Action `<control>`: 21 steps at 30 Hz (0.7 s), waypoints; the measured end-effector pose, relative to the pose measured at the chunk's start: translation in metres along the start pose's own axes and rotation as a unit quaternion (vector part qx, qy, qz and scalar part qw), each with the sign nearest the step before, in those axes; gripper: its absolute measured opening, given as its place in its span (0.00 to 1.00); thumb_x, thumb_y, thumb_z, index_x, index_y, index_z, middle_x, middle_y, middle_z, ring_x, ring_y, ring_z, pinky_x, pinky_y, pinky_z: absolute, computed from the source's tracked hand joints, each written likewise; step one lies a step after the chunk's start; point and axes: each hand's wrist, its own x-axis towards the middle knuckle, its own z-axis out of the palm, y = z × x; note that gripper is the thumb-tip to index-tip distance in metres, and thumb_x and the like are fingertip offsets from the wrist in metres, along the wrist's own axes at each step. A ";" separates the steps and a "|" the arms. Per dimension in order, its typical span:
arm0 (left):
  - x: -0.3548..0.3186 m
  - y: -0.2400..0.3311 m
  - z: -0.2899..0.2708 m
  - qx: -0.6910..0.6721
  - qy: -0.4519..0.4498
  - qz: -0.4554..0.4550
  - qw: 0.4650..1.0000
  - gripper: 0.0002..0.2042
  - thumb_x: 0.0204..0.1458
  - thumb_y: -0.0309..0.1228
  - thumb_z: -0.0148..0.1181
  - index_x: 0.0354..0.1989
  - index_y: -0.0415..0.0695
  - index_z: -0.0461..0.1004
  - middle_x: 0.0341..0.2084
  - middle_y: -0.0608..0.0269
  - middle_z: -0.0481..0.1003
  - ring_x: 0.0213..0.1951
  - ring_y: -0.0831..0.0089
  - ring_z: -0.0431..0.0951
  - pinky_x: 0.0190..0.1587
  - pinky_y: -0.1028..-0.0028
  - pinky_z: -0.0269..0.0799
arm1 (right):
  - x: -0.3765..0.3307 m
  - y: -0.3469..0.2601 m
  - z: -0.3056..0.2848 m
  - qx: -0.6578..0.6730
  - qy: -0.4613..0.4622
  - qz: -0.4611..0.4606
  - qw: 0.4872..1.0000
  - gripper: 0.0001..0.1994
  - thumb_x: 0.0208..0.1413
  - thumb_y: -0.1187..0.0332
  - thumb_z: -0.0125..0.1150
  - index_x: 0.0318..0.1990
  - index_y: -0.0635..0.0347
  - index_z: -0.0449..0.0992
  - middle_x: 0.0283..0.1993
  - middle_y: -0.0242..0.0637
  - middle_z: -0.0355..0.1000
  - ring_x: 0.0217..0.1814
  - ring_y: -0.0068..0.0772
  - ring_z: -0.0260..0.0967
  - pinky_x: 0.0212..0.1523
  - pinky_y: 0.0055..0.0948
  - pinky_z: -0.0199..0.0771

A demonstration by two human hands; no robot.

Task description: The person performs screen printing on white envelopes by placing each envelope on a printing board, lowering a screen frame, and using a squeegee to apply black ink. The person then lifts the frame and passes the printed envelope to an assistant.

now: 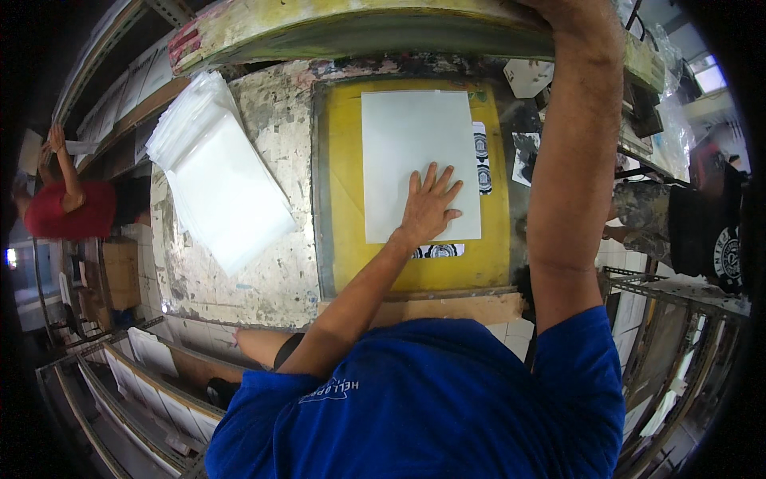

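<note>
One view only, taken from the head and aimed steeply down. The paint-crusted worktable (pixel 263 271) is seen close below, filling the centre, while the blue shirt (pixel 431 399) is caught at the lower edge. Straight lines are bent toward the dark rim by the fisheye lens.

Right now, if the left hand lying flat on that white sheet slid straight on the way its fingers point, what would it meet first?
The left hand points up and slightly right across the white sheet. It would probably cross bare sheet first, then reach the sheet's far edge and the yellow board beneath.
</note>
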 end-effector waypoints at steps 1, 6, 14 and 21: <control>-0.001 0.002 -0.002 -0.003 0.003 0.001 1.000 0.31 0.57 0.50 0.61 0.68 0.52 0.68 0.73 0.57 0.56 0.75 0.50 0.46 0.71 0.40 0.39 | 0.001 -0.001 -0.002 0.008 -0.015 0.013 1.000 0.20 0.54 0.59 0.60 0.47 0.65 0.84 0.34 0.47 0.83 0.28 0.35 0.78 0.36 0.31 0.78; -0.008 0.005 0.000 -0.004 0.017 0.004 1.000 0.31 0.57 0.49 0.61 0.68 0.53 0.68 0.73 0.57 0.57 0.75 0.50 0.47 0.71 0.40 0.40 | 0.002 -0.005 -0.004 0.032 -0.051 0.052 0.997 0.20 0.55 0.58 0.61 0.48 0.64 0.84 0.34 0.46 0.83 0.29 0.34 0.78 0.37 0.31 0.79; -0.012 0.002 0.000 0.029 0.019 0.027 0.999 0.30 0.59 0.51 0.57 0.70 0.55 0.66 0.73 0.59 0.58 0.75 0.51 0.48 0.70 0.41 0.40 | -0.011 0.015 0.005 0.044 0.045 -0.112 0.992 0.20 0.55 0.59 0.62 0.48 0.66 0.84 0.38 0.51 0.83 0.34 0.38 0.79 0.40 0.33 0.79; -0.033 -0.003 -0.104 -0.191 0.306 -0.053 0.931 0.33 0.53 0.39 0.69 0.68 0.45 0.66 0.63 0.56 0.72 0.69 0.58 0.64 0.69 0.60 0.54 | -0.035 0.003 0.008 0.047 0.009 -0.087 0.995 0.18 0.54 0.61 0.61 0.45 0.66 0.85 0.32 0.45 0.82 0.26 0.32 0.75 0.32 0.31 0.75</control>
